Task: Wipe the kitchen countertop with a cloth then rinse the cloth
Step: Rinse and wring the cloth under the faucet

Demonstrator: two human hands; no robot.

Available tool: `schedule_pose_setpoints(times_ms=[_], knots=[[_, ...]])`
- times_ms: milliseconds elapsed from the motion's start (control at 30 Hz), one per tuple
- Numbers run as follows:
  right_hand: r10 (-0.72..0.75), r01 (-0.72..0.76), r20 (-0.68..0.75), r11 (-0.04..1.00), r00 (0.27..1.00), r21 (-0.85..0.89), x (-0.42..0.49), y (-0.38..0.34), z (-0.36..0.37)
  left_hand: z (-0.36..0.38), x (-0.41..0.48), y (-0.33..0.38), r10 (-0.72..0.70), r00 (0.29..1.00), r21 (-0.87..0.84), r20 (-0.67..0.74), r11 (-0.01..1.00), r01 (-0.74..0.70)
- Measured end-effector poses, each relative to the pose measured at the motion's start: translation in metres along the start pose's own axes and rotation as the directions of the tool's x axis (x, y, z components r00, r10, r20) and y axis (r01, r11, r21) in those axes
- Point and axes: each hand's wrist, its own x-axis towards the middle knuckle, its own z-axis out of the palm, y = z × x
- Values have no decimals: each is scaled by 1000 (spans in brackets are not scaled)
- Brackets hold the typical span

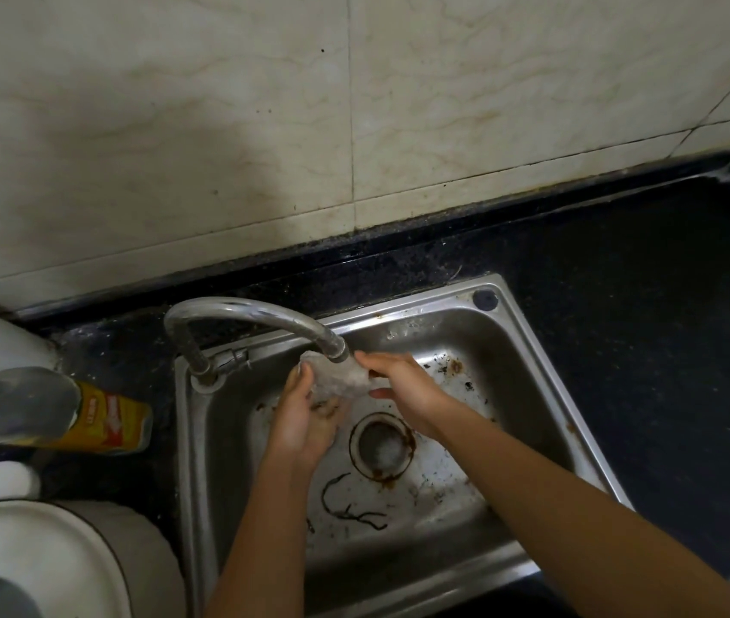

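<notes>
A small pale wet cloth (340, 377) is held bunched right under the spout of the curved steel tap (247, 315), over the steel sink (528, 350). My left hand (305, 417) cups the cloth from below on its left side, fingers curled up around it. My right hand (403, 385) grips the cloth's right end, thumb on top and fingers beneath. Both forearms reach in over the sink's front rim. The black stone countertop (648, 278) lies to the right of the sink and behind it.
The sink floor is stained, with a rusty drain (382, 446) and dark stringy scraps near the front. A yellow-labelled bottle (86, 414) lies on its side left of the sink. White rounded containers (42, 555) fill the lower left. A beige tiled wall stands behind.
</notes>
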Motion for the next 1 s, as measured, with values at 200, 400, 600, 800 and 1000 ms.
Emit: schedule_pose_setpoints(times_ms=[200,400,600,800,1000], knots=[[110,-85,-156,984,982,159,-2,4,-2,0,5,-2,-18,1000,-244,-8,970,16],[94,-77,-121,987,988,139,2,3,10,2,12,-4,110,993,-202,31,974,-101],[-73,94,-159,987,984,127,7,-2,19,-5,11,-1,168,972,-162,166,977,-141],[-90,98,-161,994,983,44,3,1,23,-2,16,2,184,972,-141,148,976,-163],[-126,65,-187,952,974,-300,-1,2,20,8,22,1,203,979,32,-25,979,-202]])
